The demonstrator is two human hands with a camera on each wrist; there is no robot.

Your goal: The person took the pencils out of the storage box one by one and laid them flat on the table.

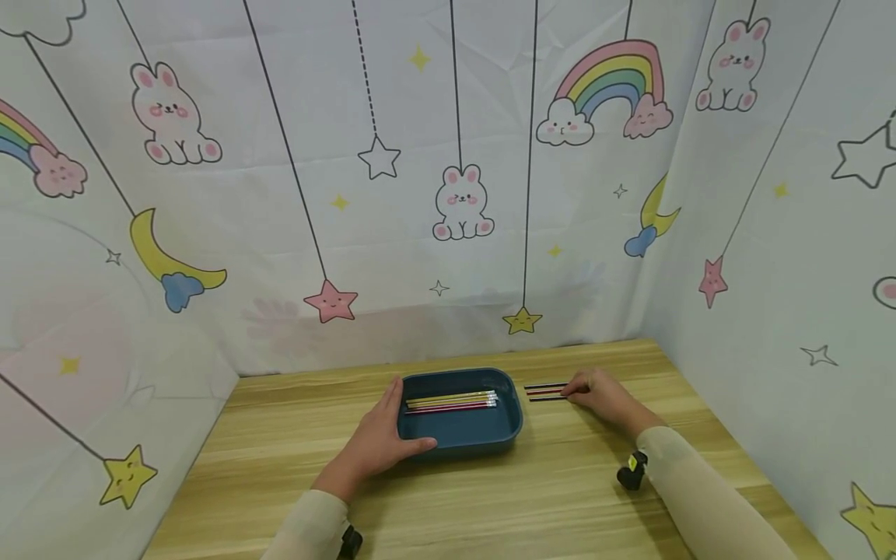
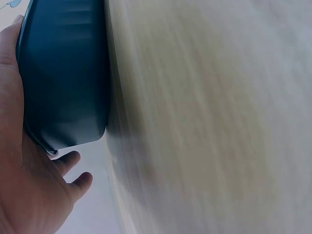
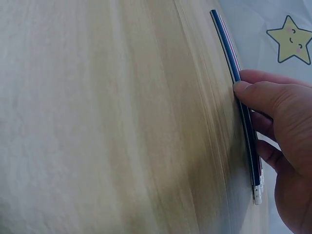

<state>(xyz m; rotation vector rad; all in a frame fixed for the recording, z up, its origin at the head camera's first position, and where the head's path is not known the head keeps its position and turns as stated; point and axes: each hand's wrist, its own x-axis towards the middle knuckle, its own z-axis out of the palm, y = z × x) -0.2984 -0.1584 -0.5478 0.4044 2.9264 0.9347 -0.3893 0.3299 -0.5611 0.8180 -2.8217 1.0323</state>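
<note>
A dark blue tray (image 1: 458,432) stands on the table, with several gold pencils (image 1: 448,400) and dark red pencils (image 1: 448,409) lying inside. My left hand (image 1: 378,439) holds its left front corner, fingers along the left side and thumb at the front rim. The left wrist view shows fingertips beyond the tray's corner. To the right of the tray, my right hand (image 1: 603,398) pinches a small row of pencils at table level. A dark blue pencil (image 3: 247,131) is nearest the wrist camera, under the thumb, with a reddish one behind it. White erasers (image 3: 258,195) cap their ends.
The wood-grain table (image 1: 490,498) extends in front of both hands. A white cloth (image 1: 392,233) printed with rabbits, stars and rainbows hangs behind and along both sides. Small black devices (image 1: 631,471) are strapped to both wrists.
</note>
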